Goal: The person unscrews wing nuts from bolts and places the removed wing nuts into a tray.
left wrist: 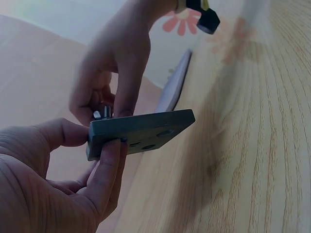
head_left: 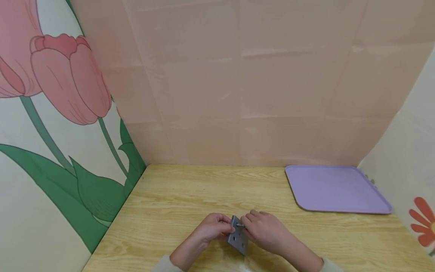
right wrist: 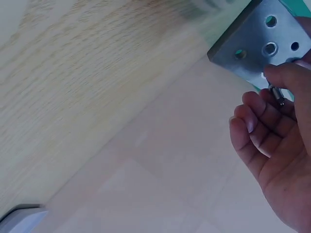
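A grey metal plate [head_left: 239, 243] with several round holes is held tilted above the wooden table, gripped near one end by my left hand [head_left: 211, 229]. In the left wrist view, the left thumb presses the plate's end and the fingertips lie on its underside. My right hand [head_left: 266, 231] is at the plate's other face, its thumb and index finger pinching a small metal screw [right wrist: 277, 95]. The screw stands out from the plate [right wrist: 260, 36] near a corner. The right fingers hide part of the screw, so how deep it sits cannot be told.
A purple tray [head_left: 340, 189] lies at the table's back right. The wooden tabletop [head_left: 190, 189] runs back to a pinkish covered wall [head_left: 238, 94]. Side walls carry printed flowers, with a large tulip [head_left: 71, 79] on the left.
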A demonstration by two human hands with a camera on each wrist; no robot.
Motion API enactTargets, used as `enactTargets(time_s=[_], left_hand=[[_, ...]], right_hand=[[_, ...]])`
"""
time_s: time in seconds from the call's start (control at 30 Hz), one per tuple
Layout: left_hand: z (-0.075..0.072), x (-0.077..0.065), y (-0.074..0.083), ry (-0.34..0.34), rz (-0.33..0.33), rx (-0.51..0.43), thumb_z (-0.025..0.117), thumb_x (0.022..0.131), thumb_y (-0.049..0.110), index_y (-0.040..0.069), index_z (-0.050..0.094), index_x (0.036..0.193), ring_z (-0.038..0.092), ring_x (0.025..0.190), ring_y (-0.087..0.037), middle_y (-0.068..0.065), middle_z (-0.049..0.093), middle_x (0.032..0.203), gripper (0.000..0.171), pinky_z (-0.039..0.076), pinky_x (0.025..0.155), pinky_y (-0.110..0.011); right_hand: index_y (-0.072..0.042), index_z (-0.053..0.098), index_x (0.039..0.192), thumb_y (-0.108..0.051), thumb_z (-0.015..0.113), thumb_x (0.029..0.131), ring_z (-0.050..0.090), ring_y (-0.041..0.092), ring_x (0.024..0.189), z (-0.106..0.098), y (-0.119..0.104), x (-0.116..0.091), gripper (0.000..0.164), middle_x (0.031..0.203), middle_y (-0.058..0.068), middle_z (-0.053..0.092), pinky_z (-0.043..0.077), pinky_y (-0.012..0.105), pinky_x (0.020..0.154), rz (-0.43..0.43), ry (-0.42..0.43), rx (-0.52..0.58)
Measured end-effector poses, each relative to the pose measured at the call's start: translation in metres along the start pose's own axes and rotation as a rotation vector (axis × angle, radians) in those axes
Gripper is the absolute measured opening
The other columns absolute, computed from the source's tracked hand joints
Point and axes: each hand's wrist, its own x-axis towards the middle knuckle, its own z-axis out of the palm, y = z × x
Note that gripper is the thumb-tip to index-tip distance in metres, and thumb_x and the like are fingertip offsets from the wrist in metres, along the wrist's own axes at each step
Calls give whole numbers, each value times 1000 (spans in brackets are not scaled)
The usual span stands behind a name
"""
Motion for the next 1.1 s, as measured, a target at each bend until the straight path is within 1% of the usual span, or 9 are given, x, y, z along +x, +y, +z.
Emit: enactTargets(time_s=[0.2,0.33,0.47,0.53,0.6,0.7,0.83,0.93,1.1], left_hand=[[1,1,-2,1,23,-3,66,74,5,-1,64,94,63,74,-14,-5,67,87,20,54,64,-29],[1,0,-3,-7,60,-4,66,74,4,-4,64,94,63,71,-14,-6,67,84,22,53,61,-29],[0,-1,-2,-16,66,-4,66,74,5,-4,64,94,63,73,-15,-7,67,86,21,53,62,-29],[1,0,-3,-14,62,-3,66,74,5,-4,64,94,63,74,-15,-7,67,87,22,53,62,-29],[1,0,-4,-8,59,-2,66,74,5,-4,63,94,63,74,-15,-7,67,88,22,53,62,-29],[2,1,-5,5,61,-2,66,73,4,-4,63,94,63,74,-15,-7,67,88,23,53,62,-29],[3,1,-6,12,68,-1,66,72,4,-5,63,95,63,73,-15,-7,67,87,24,53,62,-29],[3,1,-5,5,65,-3,66,72,4,-4,63,95,63,73,-15,-7,67,86,24,53,62,-29],[2,1,-3,-7,48,7,66,73,5,-2,64,95,62,74,-15,-6,67,87,23,53,63,-29]], right_hand=[[-19,56,87,-30,70,79,50,6,67,2,0,-1,20,75,-10,56,46,24,54,16,14,10],[-19,59,94,-36,69,80,49,3,67,-2,-2,-2,24,77,-13,55,43,20,52,110,-9,113],[-21,62,97,-44,60,87,48,-2,62,-7,-2,-1,26,75,-15,55,41,17,50,301,-89,338],[-23,62,94,-46,52,91,47,-2,58,-9,-1,2,25,70,-16,54,40,18,48,425,-140,469],[-22,62,89,-47,45,94,46,1,53,-9,0,3,31,65,-14,53,38,20,46,546,-193,608],[-15,63,85,-50,37,96,49,7,50,-9,2,4,45,62,-5,58,43,26,44,700,-270,859],[-2,63,86,-56,35,94,51,13,48,-7,2,3,61,63,7,63,45,30,42,849,-381,1178],[0,63,84,-59,35,92,49,12,48,-5,0,3,66,61,5,63,42,26,43,901,-434,1271],[0,64,82,-62,36,90,48,10,46,-6,-2,4,68,58,1,61,40,24,42,917,-458,1302]])
